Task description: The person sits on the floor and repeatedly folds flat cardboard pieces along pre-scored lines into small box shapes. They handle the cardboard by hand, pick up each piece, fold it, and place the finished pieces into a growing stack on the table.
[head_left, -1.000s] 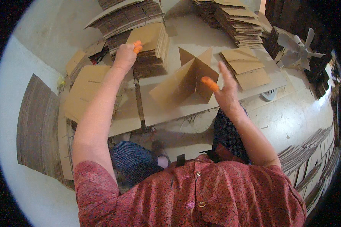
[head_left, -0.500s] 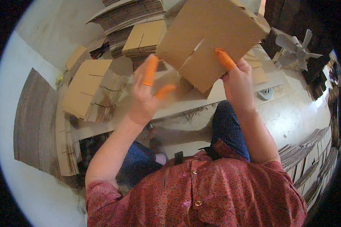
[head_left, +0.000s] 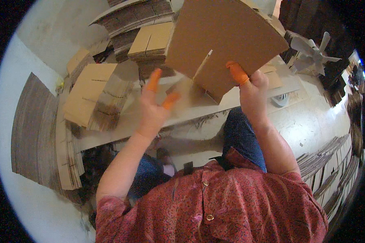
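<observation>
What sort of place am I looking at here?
Probably a cardboard workshop: a stack of slotted boards sits toward the left of the table, more cardboard is piled at lower right, and the right hand holds a slotted sheet.

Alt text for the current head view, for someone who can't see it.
A right hand, its thumb in an orange cover, holds up a slotted brown cardboard sheet; the open left hand is to the sheet's lower left. Stacks of cardboard stand on the table, with a fan at right.
</observation>
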Tool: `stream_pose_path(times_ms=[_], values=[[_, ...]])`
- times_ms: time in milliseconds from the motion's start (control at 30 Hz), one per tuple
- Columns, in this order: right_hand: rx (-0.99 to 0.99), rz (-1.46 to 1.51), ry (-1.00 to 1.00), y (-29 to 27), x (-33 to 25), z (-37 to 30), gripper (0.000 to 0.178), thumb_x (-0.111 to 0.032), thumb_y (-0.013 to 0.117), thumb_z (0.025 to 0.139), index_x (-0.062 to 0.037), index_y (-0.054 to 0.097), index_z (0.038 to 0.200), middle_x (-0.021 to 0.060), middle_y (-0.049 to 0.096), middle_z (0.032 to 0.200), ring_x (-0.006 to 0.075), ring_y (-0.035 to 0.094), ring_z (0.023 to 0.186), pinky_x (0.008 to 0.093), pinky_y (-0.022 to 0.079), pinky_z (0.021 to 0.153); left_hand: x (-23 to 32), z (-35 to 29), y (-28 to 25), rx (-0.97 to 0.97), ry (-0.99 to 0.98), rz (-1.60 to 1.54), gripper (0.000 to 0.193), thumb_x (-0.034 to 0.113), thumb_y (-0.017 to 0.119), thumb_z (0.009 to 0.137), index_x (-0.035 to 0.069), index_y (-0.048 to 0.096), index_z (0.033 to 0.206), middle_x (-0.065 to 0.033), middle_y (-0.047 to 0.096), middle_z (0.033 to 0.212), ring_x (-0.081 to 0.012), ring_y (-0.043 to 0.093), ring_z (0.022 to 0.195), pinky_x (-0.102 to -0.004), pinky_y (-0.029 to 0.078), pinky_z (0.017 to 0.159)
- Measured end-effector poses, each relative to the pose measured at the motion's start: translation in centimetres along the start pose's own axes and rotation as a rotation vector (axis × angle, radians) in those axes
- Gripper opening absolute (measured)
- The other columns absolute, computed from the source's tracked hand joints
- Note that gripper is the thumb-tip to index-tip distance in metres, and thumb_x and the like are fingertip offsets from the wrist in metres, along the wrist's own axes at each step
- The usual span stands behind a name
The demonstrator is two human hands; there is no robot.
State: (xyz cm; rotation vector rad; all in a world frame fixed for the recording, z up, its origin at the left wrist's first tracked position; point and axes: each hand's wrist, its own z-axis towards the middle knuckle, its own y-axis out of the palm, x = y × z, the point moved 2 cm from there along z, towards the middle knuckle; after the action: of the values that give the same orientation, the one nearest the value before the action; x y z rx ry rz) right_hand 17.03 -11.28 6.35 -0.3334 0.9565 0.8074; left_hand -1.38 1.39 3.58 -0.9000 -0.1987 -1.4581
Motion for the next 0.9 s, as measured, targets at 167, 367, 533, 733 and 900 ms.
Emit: stream_pose_path(times_ms=[167, 367, 533, 733, 900], values=[[-0.082, 0.12, 0.057, 0.8, -1.2, 1.1, 0.018, -0.01, 0.065, 0.081, -0.0018, 0.065, 0.097, 0.0001, 0.065, 0.086, 0.0086, 0.058, 0.077, 0.0235, 0.048, 0.069, 0.5, 6.0, -1.2, -0.038, -0.027, -0.289, 0.045, 0.006, 0.073, 0.07, -0.002, 0.055, 0.111, -0.0074, 0.064, 0.097, -0.0126, 0.059, 0.087, -0.026, 0.047, 0.079], [-0.073, 0.236, 0.198, 1.3, -1.2, 1.6, 0.023, -0.02, 0.066, 0.081, -0.002, 0.066, 0.095, 0.0006, 0.065, 0.083, 0.0073, 0.058, 0.076, 0.0228, 0.048, 0.066, 0.1, 7.3, -2.0, -0.227, -0.347, -0.569, 0.018, 0.007, 0.07, 0.075, 0.002, 0.064, 0.091, -0.0046, 0.065, 0.083, -0.0101, 0.059, 0.074, -0.023, 0.048, 0.065], [0.079, 0.257, 0.246, -0.9, 1.9, 1.7, 0.024, -0.022, 0.061, 0.085, -0.0017, 0.065, 0.099, -0.0005, 0.064, 0.086, 0.0068, 0.055, 0.071, 0.0216, 0.046, 0.062, -1.0, 7.6, -1.4, -0.096, -0.574, -0.522, 0.014, 0.007, 0.069, 0.075, 0.002, 0.065, 0.088, -0.0032, 0.064, 0.078, -0.0101, 0.058, 0.067, -0.0235, 0.049, 0.063], [0.287, -0.13, -0.153, 0.1, 0.6, 1.0, 0.017, -0.015, 0.055, 0.089, -0.0012, 0.064, 0.095, -0.0017, 0.062, 0.082, 0.0079, 0.052, 0.07, 0.0242, 0.042, 0.059, -11.5, 11.4, -5.6, 0.356, -0.615, -0.663, 0.029, 0.024, 0.061, 0.083, 0.003, 0.057, 0.101, -0.0053, 0.061, 0.089, -0.0183, 0.058, 0.083, -0.0321, 0.049, 0.067], [0.238, -0.257, -0.247, 1.4, 1.2, -1.1, 0.011, -0.011, 0.06, 0.085, 0.0, 0.063, 0.083, -0.0005, 0.06, 0.067, 0.0075, 0.047, 0.059, 0.0251, 0.039, 0.052, -8.7, 9.0, -5.3, 0.225, -0.479, -0.227, 0.034, 0.021, 0.059, 0.085, 0.002, 0.052, 0.113, -0.0092, 0.054, 0.11, -0.022, 0.054, 0.099, -0.0324, 0.046, 0.082]])
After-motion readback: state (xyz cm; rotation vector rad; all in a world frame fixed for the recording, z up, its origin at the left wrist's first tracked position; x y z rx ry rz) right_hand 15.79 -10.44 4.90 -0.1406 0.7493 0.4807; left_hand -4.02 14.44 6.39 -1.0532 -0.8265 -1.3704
